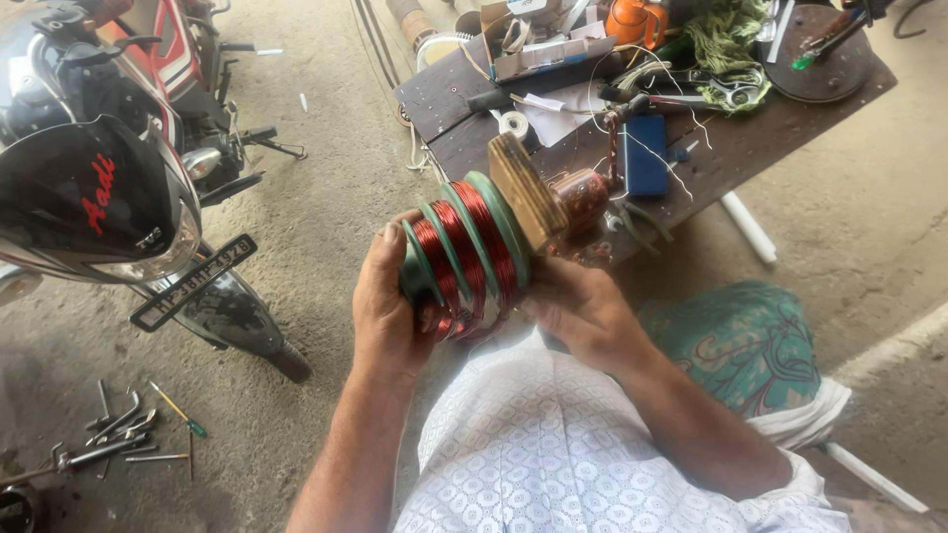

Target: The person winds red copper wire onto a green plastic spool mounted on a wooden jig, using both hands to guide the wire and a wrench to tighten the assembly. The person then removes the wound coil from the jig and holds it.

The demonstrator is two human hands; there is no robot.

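Observation:
I hold a green winding former (pixel 464 252) wound with red copper wire in several grooves, with a wooden block (pixel 523 188) fixed at its far end. My left hand (pixel 385 306) grips its near end from the left side. My right hand (pixel 578 306) is closed under the former's right side, fingers against the lower coils. Behind the block a smaller copper coil (pixel 583 195) sits at the edge of the wooden workbench (pixel 750 138).
A motorcycle (pixel 109 168) stands at the left on the concrete floor. Wrenches and a screwdriver (pixel 118 434) lie on the floor at lower left. The workbench holds a blue box (pixel 647 153), scissors (pixel 726 89), a tape roll (pixel 512 123), loose wire and an orange object (pixel 637 22).

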